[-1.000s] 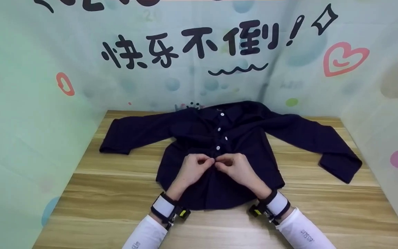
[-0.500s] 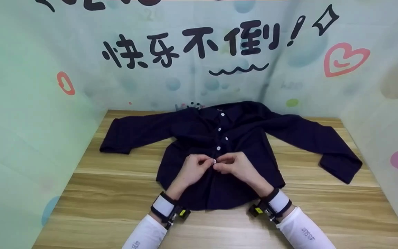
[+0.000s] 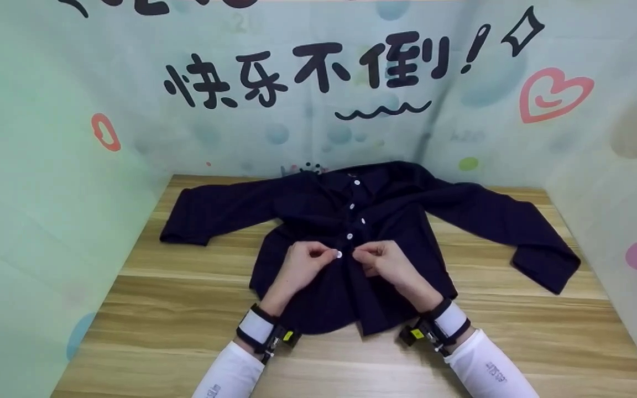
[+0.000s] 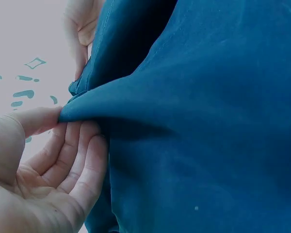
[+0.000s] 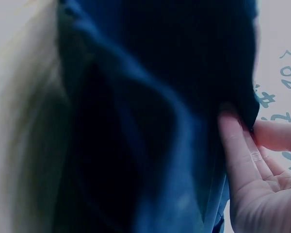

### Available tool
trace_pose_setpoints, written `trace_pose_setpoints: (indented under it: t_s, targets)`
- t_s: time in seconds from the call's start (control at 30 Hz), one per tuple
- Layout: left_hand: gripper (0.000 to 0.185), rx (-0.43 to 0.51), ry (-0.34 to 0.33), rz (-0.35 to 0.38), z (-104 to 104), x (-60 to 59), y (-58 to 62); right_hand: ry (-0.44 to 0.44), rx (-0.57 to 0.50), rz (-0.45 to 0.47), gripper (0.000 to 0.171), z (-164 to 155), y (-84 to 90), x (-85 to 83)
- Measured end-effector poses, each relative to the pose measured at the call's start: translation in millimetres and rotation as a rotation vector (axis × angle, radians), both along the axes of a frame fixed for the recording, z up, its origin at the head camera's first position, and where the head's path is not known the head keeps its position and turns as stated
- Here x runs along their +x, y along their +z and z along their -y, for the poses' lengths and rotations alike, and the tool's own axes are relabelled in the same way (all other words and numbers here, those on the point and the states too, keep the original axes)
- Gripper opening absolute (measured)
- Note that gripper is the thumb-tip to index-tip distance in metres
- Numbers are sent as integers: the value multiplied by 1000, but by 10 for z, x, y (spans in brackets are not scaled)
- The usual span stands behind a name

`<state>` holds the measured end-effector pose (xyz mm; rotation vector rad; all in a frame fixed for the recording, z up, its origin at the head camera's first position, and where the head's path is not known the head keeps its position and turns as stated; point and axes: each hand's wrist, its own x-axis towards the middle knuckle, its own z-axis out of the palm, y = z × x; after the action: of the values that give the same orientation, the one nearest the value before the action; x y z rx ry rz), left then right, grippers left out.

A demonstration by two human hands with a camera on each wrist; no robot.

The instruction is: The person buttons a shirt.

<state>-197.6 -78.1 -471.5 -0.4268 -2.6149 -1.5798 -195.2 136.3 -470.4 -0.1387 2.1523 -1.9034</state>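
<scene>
A dark navy long-sleeved shirt [image 3: 407, 221] lies spread with its collar at the far side and its hem towards me. My left hand [image 3: 303, 266] pinches the left front edge beside a white button [image 3: 339, 255]. In the left wrist view, its thumb and fingers [image 4: 85, 160] nip a raised fold of cloth. My right hand [image 3: 390, 266] pinches the opposite front edge, a small gap away; the right wrist view shows the cloth between thumb and fingers [image 5: 235, 150]. Below the hands, the two front panels stand parted at the hem. The buttonhole cannot be made out.
The shirt rests on a wood-grain table [image 3: 175, 320]. Its sleeves stretch out left [image 3: 219, 213] and right [image 3: 495, 215]. Further white buttons run up the front, one [image 3: 350, 236] just above the hands. A printed cloth backdrop [image 3: 307, 127] encloses the back and sides.
My hands have drawn apart, the left one leftwards and the right one rightwards. The white button now shows at the left fingertips, and the front panels have separated down to the hem.
</scene>
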Motion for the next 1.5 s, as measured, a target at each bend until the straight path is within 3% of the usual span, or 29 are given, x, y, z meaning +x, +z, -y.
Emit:
trace_pose_setpoints:
  t_s: [0.2, 0.43, 0.73, 0.9, 1.17, 1.3, 1.5]
  targets:
    - [18, 6, -10, 1, -40, 25, -2, 24, -57, 14, 16, 8, 12, 10]
    - [17, 9, 25, -6, -99, 61, -7, 36, -82, 10, 14, 41, 20, 29]
    - [13, -21, 98, -107, -179, 105, -52, 16, -82, -21, 19, 65, -9, 33]
    - [12, -30, 98, -159, -202, 117, -77, 3, -84, -42, 19, 89, -13, 48]
    - [15, 17, 80, -111, -175, 85, -118, 63, -103, -38, 25, 53, 2, 55]
    - [16, 22, 73, -76, -166, 78, -104, 86, -86, -89, 24, 43, -18, 41]
    - [16, 9, 41, -69, -170, 83, -100, 54, 38, -282, 16, 71, -49, 49]
